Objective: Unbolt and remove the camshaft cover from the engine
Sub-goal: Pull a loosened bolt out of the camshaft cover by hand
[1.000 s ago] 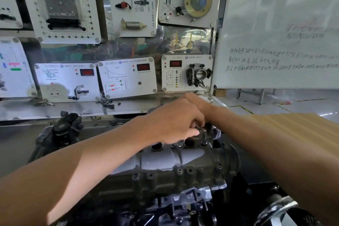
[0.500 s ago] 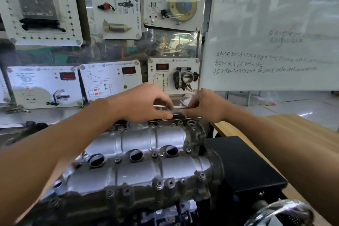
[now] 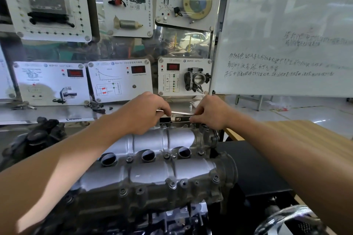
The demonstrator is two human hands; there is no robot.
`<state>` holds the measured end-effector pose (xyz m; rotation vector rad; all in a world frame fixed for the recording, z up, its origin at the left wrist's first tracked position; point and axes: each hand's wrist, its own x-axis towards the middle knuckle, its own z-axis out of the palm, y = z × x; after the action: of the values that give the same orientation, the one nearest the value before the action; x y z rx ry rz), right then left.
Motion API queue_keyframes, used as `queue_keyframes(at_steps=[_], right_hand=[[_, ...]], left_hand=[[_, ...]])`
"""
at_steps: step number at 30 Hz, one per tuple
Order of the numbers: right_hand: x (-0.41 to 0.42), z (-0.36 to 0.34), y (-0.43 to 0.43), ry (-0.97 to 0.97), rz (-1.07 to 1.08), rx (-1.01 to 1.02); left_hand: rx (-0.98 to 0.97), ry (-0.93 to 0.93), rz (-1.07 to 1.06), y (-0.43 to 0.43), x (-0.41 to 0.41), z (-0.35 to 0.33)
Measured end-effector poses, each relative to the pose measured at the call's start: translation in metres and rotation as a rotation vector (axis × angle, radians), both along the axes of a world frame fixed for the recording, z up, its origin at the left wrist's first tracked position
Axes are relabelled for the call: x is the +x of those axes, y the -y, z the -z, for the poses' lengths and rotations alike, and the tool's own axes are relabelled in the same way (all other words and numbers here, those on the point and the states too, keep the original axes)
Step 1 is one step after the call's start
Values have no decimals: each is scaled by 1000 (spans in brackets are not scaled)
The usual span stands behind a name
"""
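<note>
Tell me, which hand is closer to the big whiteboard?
Right. The right hand sits just below the lower left corner of the whiteboard; the left hand is further left, across the thin metal tool both hold.

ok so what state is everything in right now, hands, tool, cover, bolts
left hand, fingers curled round the left end of the slim metal tool
right hand, pinching the tool's right end
slim metal tool, held level above the far edge of the camshaft cover
camshaft cover, seated on the engine, not lifted
near-edge bolts, several seated in the flange
plug wells, three open, nothing sticking out
</note>
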<state>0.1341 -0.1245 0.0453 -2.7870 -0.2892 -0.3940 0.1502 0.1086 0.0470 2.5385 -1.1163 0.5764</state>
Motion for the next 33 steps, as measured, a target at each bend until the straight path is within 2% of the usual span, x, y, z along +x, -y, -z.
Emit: queue_keyframes(at_steps=[11,22,33], right_hand=[[0,-1,-6,8,9,-82],[-3,-4,-15,-9,51,-234],[-2,-7,-15,-52,60,-207]], left_hand=[[50,-55,-44,-7,-6,1],[198,-93,-108,10,-38,17],[278,-68,-269,35,-70,17]])
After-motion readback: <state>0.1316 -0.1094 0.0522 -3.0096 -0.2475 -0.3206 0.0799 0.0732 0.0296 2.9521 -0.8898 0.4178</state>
